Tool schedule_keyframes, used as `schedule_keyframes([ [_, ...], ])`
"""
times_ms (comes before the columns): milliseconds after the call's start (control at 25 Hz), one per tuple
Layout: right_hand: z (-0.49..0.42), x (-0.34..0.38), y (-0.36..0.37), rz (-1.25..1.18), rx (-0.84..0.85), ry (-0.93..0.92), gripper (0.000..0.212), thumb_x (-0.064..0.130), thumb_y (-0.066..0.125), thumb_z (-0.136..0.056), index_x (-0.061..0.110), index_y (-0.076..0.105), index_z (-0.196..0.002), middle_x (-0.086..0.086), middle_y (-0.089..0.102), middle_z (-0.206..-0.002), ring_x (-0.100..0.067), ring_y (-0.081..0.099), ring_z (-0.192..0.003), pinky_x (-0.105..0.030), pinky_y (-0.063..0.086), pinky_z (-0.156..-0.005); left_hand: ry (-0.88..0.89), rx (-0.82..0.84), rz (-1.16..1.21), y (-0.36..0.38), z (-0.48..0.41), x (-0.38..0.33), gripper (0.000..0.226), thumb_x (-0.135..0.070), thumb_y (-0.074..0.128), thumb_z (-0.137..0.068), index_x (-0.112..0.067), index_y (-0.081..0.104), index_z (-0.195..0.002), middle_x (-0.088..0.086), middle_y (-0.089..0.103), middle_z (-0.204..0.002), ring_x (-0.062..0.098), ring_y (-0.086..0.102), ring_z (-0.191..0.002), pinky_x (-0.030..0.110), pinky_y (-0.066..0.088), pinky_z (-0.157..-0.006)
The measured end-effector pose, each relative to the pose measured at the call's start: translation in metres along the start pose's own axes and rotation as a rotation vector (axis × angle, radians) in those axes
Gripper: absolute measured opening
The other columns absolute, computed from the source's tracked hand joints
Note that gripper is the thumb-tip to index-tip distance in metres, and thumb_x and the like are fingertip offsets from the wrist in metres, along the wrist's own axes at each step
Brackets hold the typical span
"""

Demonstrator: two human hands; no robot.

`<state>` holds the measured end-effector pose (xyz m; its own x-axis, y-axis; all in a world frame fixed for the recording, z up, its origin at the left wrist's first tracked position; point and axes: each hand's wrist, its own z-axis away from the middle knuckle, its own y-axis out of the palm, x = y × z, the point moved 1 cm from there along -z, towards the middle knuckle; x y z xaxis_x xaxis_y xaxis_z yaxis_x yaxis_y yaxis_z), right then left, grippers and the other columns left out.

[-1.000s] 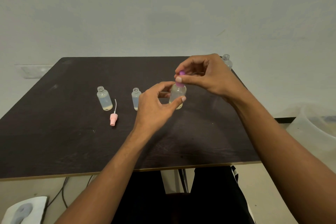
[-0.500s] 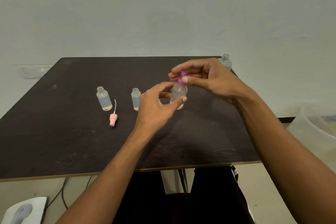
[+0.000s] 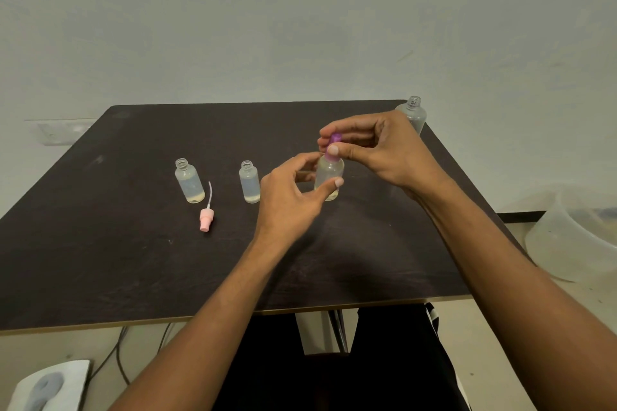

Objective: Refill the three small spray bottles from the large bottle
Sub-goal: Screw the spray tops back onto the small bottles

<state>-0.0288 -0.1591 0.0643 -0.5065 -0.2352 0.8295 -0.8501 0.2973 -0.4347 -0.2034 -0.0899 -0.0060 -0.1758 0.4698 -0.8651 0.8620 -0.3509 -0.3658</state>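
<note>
Dark table (image 3: 100,260): left hand (image 3: 287,200) grips small bottle (image 3: 329,177), right hand (image 3: 377,147) pinches purple cap (image 3: 335,138) (upright).

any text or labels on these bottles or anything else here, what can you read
None. No readable text anywhere.
The three small bottles are plain, with no labels.
The large bottle also shows no label.
The pink sprayer and purple cap bear no visible marks.

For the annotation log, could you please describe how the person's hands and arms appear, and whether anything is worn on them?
Both forearms are bare to the bottom edge of the frame, with no sleeves visible. The left hand and right hand show no gloves, rings, watches or bracelets. The fingernails look short and unpainted.
</note>
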Motion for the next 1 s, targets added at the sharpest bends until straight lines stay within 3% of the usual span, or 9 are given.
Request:
schedule_keyframes([
  [280, -0.019, -0.026, 0.001, 0.081, 0.0, 0.008, 0.03, 0.01, 0.076, -0.096, 0.01, 0.075, -0.127, 0.0, 0.08, -0.116, -0.009, 0.075, -0.113, -0.032, 0.058, -0.104, -0.076, -0.044, -0.029, 0.023, -0.028, 0.016, 0.046, -0.036, 0.089, -0.085, -0.027, 0.073, -0.127, -0.012, 0.078, -0.114, 0.0, 0.071, -0.104, 0.024, 0.06, -0.095],
  [520, -0.074, -0.063, -0.001, 0.215, -0.1, 0.031, 0.03, 0.009, 0.075, -0.097, 0.008, 0.075, -0.127, -0.003, 0.079, -0.116, -0.009, 0.075, -0.111, -0.031, 0.056, -0.106, -0.191, -0.126, -0.059, 0.048, -0.094, 0.027, 0.042, -0.025, 0.088, -0.085, -0.021, 0.076, -0.125, -0.002, 0.078, -0.115, 0.013, 0.072, -0.108, 0.032, 0.058, -0.1],
  [760, -0.132, -0.095, -0.001, 0.303, -0.128, 0.051, 0.027, 0.008, 0.074, -0.097, 0.009, 0.077, -0.124, -0.004, 0.079, -0.114, -0.011, 0.074, -0.108, -0.02, 0.056, -0.101, -0.328, -0.169, -0.055, 0.066, -0.156, 0.042, 0.038, -0.017, 0.085, -0.088, -0.017, 0.076, -0.125, 0.004, 0.077, -0.118, 0.021, 0.071, -0.111, 0.035, 0.057, -0.102],
  [1000, -0.168, -0.117, 0.001, 0.323, -0.138, 0.093, 0.027, 0.004, 0.072, -0.097, 0.008, 0.076, -0.123, -0.006, 0.078, -0.116, -0.013, 0.073, -0.109, -0.005, 0.053, -0.084, -0.41, -0.195, -0.02, 0.079, -0.19, 0.054, 0.03, -0.013, 0.082, -0.09, -0.016, 0.075, -0.12, 0.005, 0.074, -0.112, 0.023, 0.07, -0.107, 0.038, 0.059, -0.097],
])
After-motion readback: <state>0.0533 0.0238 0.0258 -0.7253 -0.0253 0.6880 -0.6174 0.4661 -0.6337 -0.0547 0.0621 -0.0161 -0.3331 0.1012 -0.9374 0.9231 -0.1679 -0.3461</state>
